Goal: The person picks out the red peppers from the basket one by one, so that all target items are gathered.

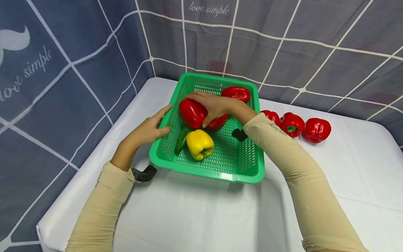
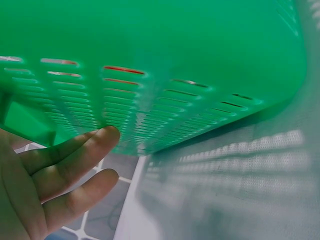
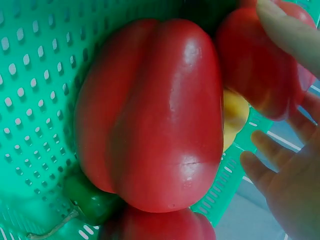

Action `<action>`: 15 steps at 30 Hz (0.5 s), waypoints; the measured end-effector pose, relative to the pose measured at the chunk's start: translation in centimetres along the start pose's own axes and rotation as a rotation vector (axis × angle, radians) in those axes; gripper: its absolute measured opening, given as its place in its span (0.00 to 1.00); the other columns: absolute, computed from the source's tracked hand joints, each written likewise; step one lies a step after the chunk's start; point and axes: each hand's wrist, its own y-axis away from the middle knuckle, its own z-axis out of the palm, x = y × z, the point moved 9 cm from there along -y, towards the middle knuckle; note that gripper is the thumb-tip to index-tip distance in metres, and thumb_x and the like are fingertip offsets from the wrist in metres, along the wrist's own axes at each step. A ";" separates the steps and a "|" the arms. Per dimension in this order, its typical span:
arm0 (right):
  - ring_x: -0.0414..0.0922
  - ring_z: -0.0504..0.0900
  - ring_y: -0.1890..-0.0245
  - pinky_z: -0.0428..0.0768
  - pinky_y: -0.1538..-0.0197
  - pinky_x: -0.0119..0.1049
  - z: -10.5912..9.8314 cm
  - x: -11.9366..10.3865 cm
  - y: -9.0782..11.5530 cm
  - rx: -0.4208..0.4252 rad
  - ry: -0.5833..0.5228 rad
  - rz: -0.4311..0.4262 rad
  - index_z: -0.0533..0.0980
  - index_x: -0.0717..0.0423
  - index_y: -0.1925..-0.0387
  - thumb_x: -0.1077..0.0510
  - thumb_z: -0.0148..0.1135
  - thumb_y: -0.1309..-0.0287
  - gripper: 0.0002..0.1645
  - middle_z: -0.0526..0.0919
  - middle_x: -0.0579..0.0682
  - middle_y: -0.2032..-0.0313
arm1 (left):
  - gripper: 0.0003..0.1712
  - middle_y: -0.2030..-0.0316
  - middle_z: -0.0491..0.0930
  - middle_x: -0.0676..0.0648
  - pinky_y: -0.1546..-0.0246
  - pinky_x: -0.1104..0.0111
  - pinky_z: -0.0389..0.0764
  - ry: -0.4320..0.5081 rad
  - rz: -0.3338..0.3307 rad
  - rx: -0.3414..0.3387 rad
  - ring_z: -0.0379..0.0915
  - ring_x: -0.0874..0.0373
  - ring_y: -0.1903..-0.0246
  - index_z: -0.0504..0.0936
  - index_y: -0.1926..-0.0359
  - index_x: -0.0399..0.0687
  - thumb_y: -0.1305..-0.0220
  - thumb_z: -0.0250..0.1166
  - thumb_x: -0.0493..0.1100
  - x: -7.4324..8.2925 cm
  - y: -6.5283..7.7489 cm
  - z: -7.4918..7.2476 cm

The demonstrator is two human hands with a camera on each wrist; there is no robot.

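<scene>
Brace the basket [image 1: 201,172] with the spread left hand [image 1: 149,130], gently positioning the red bell pepper [image 1: 191,113] the right hand [image 1: 215,104] grips.

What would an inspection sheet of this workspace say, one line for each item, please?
Surface: table with a white covering.
Things: green basket holding red bell peppers, a yellow bell pepper and a green pepper; three more red bell peppers on the table, to the basket's right.
Clutter: nothing seen.
Hands: left hand touches the basket's left rim; right hand holds a red bell pepper inside the basket.
Cables: nothing seen.
Surroundings: grey-blue fabric with white grid lines, behind and at left.
</scene>
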 end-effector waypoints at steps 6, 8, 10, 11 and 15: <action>0.50 0.51 0.34 0.67 0.40 0.50 -0.4 -0.2 0.1 0.046 -0.040 -0.026 0.46 0.47 0.30 0.48 0.72 0.59 0.60 0.47 0.49 0.32 | 0.42 0.40 0.64 0.35 0.51 0.53 0.71 -0.012 0.007 0.001 0.71 0.46 0.56 0.41 0.28 0.55 0.38 0.52 0.43 0.1 0.1 -0.1; 0.50 0.52 0.35 0.69 0.42 0.49 -0.6 -0.1 0.1 0.058 -0.061 -0.027 0.46 0.47 0.30 0.47 0.72 0.60 0.60 0.47 0.49 0.32 | 0.42 0.38 0.63 0.34 0.50 0.52 0.70 -0.015 0.009 0.000 0.70 0.46 0.55 0.41 0.28 0.54 0.38 0.52 0.43 0.2 0.2 -0.1; 0.50 0.53 0.35 0.70 0.43 0.49 -0.7 0.0 0.2 0.066 -0.088 -0.024 0.46 0.46 0.30 0.46 0.72 0.61 0.61 0.46 0.48 0.32 | 0.42 0.39 0.64 0.34 0.51 0.53 0.71 -0.010 0.006 -0.004 0.72 0.47 0.57 0.40 0.28 0.54 0.38 0.52 0.43 0.2 0.3 0.0; 0.50 0.53 0.35 0.70 0.43 0.48 -0.7 0.1 0.3 0.071 -0.101 -0.020 0.47 0.46 0.30 0.45 0.72 0.62 0.61 0.46 0.48 0.32 | 0.42 0.40 0.65 0.34 0.52 0.53 0.71 -0.007 0.005 -0.004 0.72 0.47 0.58 0.41 0.28 0.55 0.38 0.52 0.43 0.2 0.2 0.0; 0.50 0.54 0.37 0.72 0.45 0.47 -1.0 0.3 0.5 0.101 -0.150 -0.014 0.48 0.44 0.31 0.46 0.72 0.62 0.60 0.46 0.47 0.33 | 0.42 0.42 0.68 0.35 0.55 0.55 0.74 0.005 0.003 0.005 0.74 0.48 0.61 0.41 0.28 0.56 0.39 0.52 0.43 0.0 0.1 0.1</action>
